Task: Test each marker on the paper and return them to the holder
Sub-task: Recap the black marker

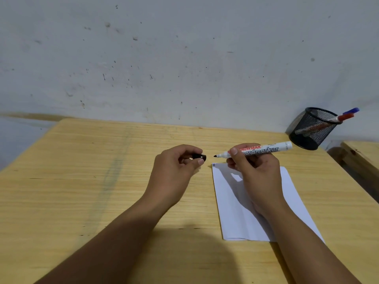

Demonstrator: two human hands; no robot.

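Holding the marker [264, 149] in your right hand [256, 173], fingers [233, 151] clamped on its middle, tip bare & pointing left, just above the paper's [229, 193] far corner; your left hand [174, 171] has fingers closed on the black cap [199, 156]; marker looks light, stiff & smooth, so prob. slippery; grip near the tip to draw; paper is thin & could slide on the bench [102, 181]; mesh holder [313, 128] w/ a red marker [346, 116] & a blue marker [352, 110] sits at the far right corner.

wooden table [82, 181]: white paper [231, 201], black mesh holder [311, 130].
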